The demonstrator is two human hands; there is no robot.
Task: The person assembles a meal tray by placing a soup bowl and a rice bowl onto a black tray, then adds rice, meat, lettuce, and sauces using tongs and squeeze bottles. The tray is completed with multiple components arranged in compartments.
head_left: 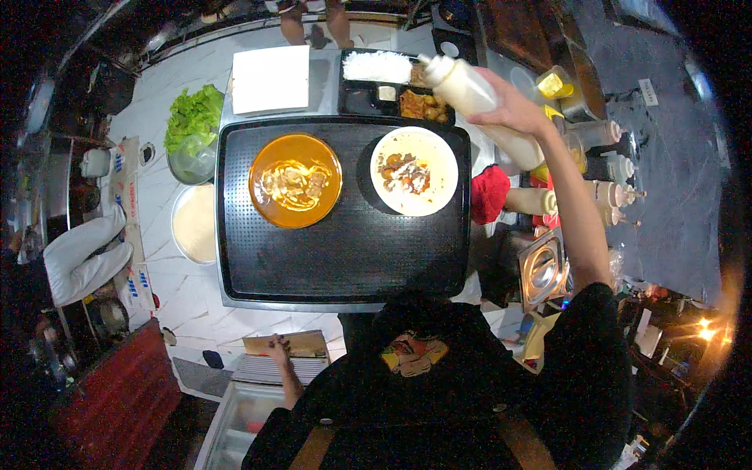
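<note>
My right hand (513, 103) is closed around a squeeze bottle (470, 90) of pale cream sauce. The bottle is tilted, with its nozzle at the right part of a black compartment tray (360, 98) holding shredded white food and browned pieces. Below it, a white bowl (440, 174) with browned food and white sauce stands on a black serving tray (345, 262). Left of that bowl is an orange-brown bowl (262, 196) with pale sauce streaks. Low at the left, my left hand (280, 350) is against a brown panel (309, 345); its fingers are too dark to make out.
Green lettuce (194, 117) and a round white container (192, 227) are left of the tray. A white square box (270, 78) sits behind it. Several squeeze bottles (603, 133), a red cloth (489, 194) and a metal lid (542, 269) line the right. Someone's legs (337, 23) show beyond the counter.
</note>
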